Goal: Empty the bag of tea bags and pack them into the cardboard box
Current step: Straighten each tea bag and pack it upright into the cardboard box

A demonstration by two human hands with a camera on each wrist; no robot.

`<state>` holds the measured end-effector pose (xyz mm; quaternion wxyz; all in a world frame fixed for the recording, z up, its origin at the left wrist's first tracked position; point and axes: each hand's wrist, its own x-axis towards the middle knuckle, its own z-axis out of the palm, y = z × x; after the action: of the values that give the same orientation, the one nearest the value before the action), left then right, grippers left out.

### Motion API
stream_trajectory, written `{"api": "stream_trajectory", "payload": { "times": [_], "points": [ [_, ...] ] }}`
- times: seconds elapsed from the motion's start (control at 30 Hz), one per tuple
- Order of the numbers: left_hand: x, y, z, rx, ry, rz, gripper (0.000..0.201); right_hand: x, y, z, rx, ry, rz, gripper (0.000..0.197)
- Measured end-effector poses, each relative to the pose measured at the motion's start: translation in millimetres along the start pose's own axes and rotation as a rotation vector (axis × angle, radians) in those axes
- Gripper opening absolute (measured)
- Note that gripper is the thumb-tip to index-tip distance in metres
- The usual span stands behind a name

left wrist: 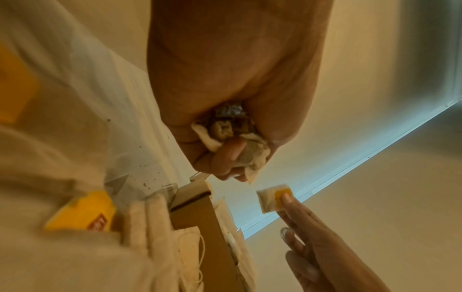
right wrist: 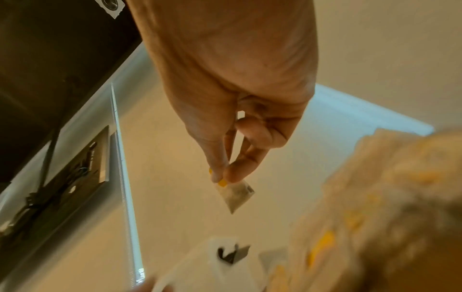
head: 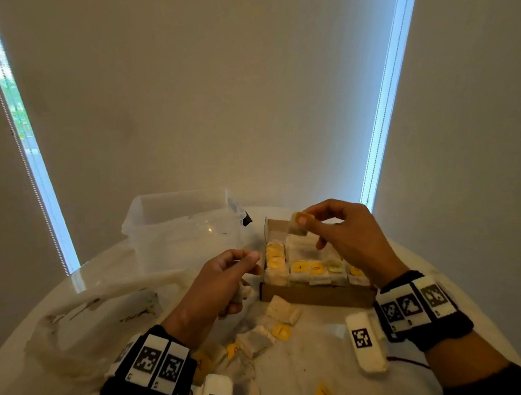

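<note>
An open cardboard box [head: 317, 295] sits mid-table with rows of tea bags [head: 308, 270] standing in it. My right hand [head: 342, 228] hovers above the box and pinches one tea bag [head: 297, 224] with a yellow tag between thumb and forefinger; the same tea bag [right wrist: 236, 194] hangs below the fingertips in the right wrist view. My left hand [head: 225, 281] is left of the box, its fingers curled round a clump of tea bags [left wrist: 237, 142]. Loose tea bags [head: 280, 312] lie on the table in front of the box. A crumpled clear plastic bag [head: 85, 329] lies at the left.
A clear plastic tub [head: 180, 225] stands behind the left hand, next to the box. The round white table's [head: 329, 369] edge curves close on the right. Yellow tags [head: 281, 332] and strings are scattered near the front. Blinds and walls stand behind.
</note>
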<state>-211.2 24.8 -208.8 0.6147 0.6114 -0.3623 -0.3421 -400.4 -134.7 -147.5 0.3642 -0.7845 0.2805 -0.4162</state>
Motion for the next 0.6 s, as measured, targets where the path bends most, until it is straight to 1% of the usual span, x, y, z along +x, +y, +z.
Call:
{"api": "stream_trajectory", "payload": {
  "times": [0.1, 0.2, 0.3, 0.4, 0.6],
  "points": [
    [1.7, -0.1, -0.9, -0.012, -0.005, 0.000, 0.027, 21.4, 11.9, -29.5, -0.137, -0.020, 0.031, 0.017],
    [2.4, -1.6, -1.5, -0.021, -0.001, -0.007, 0.026, 34.2, 26.7, -40.4, -0.229, -0.085, 0.097, 0.022],
    [2.7, -2.1, -0.3, -0.035, -0.006, -0.008, 0.024, 38.4, 35.9, -38.9, -0.253, -0.172, 0.149, 0.024],
    [2.3, -0.7, 0.5, -0.038, -0.001, -0.014, 0.023, 40.5, 41.4, -32.9, -0.249, -0.248, 0.163, 0.025],
    [1.8, -1.5, -1.3, -0.044, 0.001, -0.020, 0.025, 46.9, 46.2, -24.8, -0.280, -0.417, 0.190, 0.020]
  ]
}}
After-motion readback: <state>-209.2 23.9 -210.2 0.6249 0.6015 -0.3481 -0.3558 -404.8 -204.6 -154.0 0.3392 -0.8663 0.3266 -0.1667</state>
